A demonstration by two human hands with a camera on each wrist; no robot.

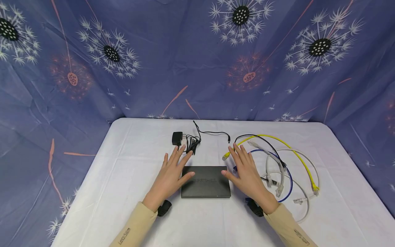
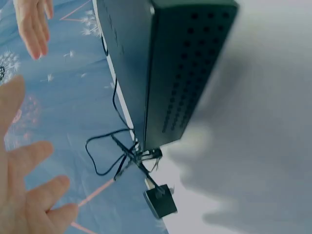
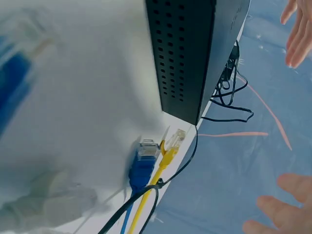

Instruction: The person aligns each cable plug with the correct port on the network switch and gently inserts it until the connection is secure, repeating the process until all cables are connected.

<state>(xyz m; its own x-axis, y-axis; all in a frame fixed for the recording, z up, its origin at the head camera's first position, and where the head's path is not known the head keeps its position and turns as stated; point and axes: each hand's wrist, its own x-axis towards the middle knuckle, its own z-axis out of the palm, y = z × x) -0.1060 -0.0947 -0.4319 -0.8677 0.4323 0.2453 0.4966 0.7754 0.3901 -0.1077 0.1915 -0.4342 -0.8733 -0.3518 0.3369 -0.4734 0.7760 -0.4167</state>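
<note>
So the thing here is a flat, matte black rectangular box (image 1: 205, 187), lying on the table between the two hands. The left hand (image 1: 169, 175) has its fingers spread and grips nothing; the right hand (image 1: 247, 176) is much the same, fingers extended and nothing in them. In the head view both thumbs overlap the box, but the wrist views show the fingers clear of it.

Handling-wise, the shell looks stiff, probably metal, so it shouldn't flex, and I'd guess it's fairly light for its size. The top looks smooth enough to slip a bit. Best hold is probably the two short ends, where the rows of small vent holes (image 2: 192, 63) might give fingertips some bite. Not super fragile, though a drop wouldn't do it any favours.

Surface is a white-covered table (image 1: 129, 147), lightly creased. Beyond the box sits a small black plug-in power adapter (image 1: 177, 138) with a thin black cord (image 1: 213, 132). Right of the box there's a tangle including a yellow network cable (image 1: 284, 142) and a blue network cable (image 1: 290, 188). Blue dandelion-print fabric (image 1: 172, 51) hangs all around.
</note>
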